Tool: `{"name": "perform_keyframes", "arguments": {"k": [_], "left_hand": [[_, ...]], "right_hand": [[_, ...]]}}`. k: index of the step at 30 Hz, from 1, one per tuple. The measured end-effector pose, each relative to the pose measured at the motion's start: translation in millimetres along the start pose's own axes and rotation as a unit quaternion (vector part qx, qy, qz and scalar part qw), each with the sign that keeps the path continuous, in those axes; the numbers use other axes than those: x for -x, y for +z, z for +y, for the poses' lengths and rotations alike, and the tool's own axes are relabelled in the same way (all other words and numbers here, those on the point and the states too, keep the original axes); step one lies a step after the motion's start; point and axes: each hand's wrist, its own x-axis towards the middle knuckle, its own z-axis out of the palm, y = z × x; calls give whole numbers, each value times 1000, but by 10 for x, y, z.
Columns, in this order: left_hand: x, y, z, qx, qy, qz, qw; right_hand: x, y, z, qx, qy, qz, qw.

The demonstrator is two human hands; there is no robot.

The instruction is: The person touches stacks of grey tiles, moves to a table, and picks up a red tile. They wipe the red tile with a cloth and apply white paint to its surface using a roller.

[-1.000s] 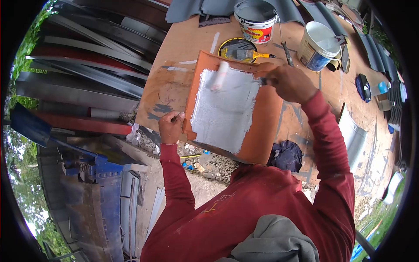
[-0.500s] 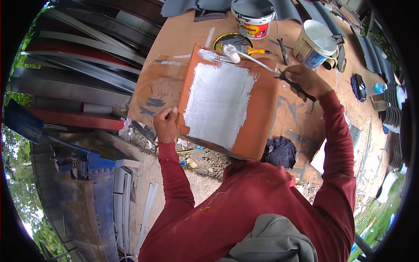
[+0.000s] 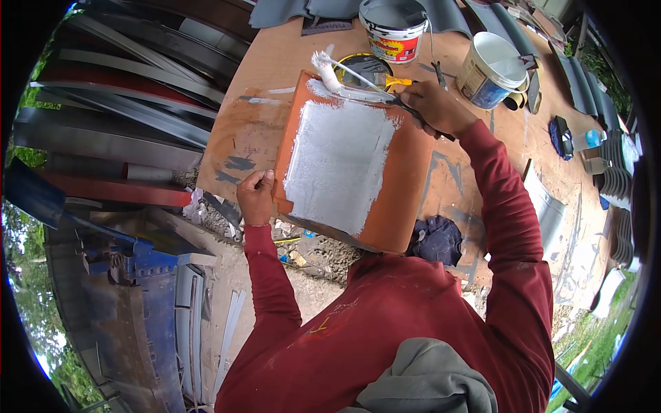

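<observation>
An orange roof tile (image 3: 403, 186) lies on the wooden table, with a broad patch of white-grey paint over its middle. My left hand (image 3: 255, 197) pinches the tile's left edge between thumb and fingers. In my right hand (image 3: 441, 110), closed around its dark handle, is a small paint roller (image 3: 329, 74). The white roller head is at the tile's upper left corner, on the painted strip, and its thin metal arm crosses above the tile's top edge.
Beyond the tile are a dark lid with a yellow brush (image 3: 399, 81), a grey paint bucket (image 3: 394, 33) and a white paint bucket (image 3: 492, 72). A dark cloth (image 3: 436, 240) lies right of the tile. Bottles (image 3: 591, 140) and stacked grey tiles stand at the right.
My right hand has moved left with the roller, whose head has gone from above the tile's top middle to its upper left corner. My left hand still holds the edge.
</observation>
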Motion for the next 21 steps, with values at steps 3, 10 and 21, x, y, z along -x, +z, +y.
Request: {"name": "perform_keyframes", "arguments": {"k": [3, 10, 21], "left_hand": [[23, 12, 49, 22, -27, 5, 999], [-1, -18, 19, 11, -18, -11, 1000], [-14, 33, 30, -40, -7, 9, 999]], "right_hand": [[-141, 94, -101, 7, 18, -19, 1000], [129, -43, 8, 8, 10, -14, 1000], [156, 39, -169, 51, 53, 20, 997]]}}
